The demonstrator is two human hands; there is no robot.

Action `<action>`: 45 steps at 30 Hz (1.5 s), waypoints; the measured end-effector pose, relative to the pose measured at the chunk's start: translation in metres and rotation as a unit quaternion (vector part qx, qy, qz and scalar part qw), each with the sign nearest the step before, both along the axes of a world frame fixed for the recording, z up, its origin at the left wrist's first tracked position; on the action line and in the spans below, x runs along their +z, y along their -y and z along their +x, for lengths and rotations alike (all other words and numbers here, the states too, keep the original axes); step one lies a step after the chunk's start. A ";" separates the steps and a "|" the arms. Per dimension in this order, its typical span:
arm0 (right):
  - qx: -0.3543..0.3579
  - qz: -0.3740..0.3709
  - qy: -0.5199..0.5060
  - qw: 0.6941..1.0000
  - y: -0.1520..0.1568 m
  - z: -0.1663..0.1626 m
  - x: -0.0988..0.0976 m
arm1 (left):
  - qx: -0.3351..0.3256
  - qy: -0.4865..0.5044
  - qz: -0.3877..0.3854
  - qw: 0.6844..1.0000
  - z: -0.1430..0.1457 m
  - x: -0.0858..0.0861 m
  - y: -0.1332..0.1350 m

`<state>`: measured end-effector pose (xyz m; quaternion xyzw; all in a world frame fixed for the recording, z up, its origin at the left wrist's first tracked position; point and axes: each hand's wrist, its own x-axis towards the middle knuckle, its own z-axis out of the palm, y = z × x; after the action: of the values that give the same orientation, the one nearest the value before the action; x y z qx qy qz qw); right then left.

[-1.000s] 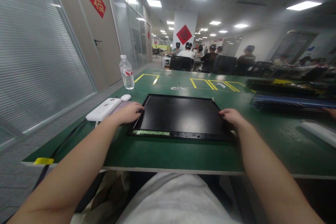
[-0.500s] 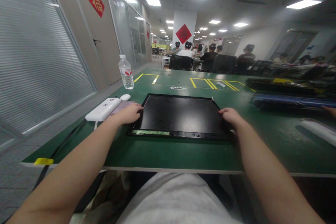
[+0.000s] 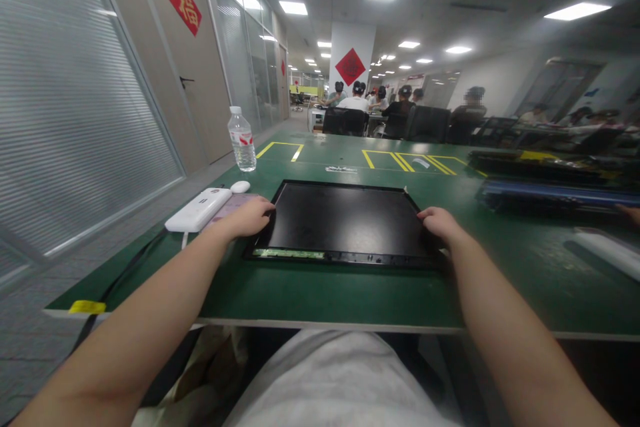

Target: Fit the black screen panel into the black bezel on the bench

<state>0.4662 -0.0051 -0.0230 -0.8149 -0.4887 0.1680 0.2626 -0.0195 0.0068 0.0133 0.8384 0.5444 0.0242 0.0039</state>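
Note:
A black flat screen panel [image 3: 345, 217] in a thin dark frame lies on the green table [image 3: 320, 297] in front of me. Along its near edge runs a green circuit strip [image 3: 290, 254]. My left hand [image 3: 256, 215] grips the panel's left edge, its fingertips on the frame. On the opposite side my right hand [image 3: 439, 221] is closed round the right edge, thumb on top. The undersides of both grips are hidden. Close to my left hand lie a white power bank [image 3: 199, 210], a purplish flat item [image 3: 233, 207] and a small white rounded object [image 3: 241, 187].
A water bottle [image 3: 243, 140] stands at the back left. Yellow tape [image 3: 395, 160] marks the far table. To the right are a long blue part [image 3: 545, 195], dark parts [image 3: 530, 165] and a white bar [image 3: 607, 250]. Another person's hand [image 3: 629, 215] shows at the right edge. People sit beyond.
Both hands keep their hold on the panel's sides, and the panel stays in place on the table. The whole view has shifted very slightly.

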 end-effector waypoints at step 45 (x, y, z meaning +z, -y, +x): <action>-0.016 0.033 -0.057 0.998 -0.004 0.005 -0.006 | 0.041 0.053 0.013 0.998 -0.004 -0.007 -0.005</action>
<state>0.4712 -0.0009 -0.0289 -0.8025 -0.4653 0.1935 0.3193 -0.0234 0.0119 0.0061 0.8130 0.5770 0.0755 0.0206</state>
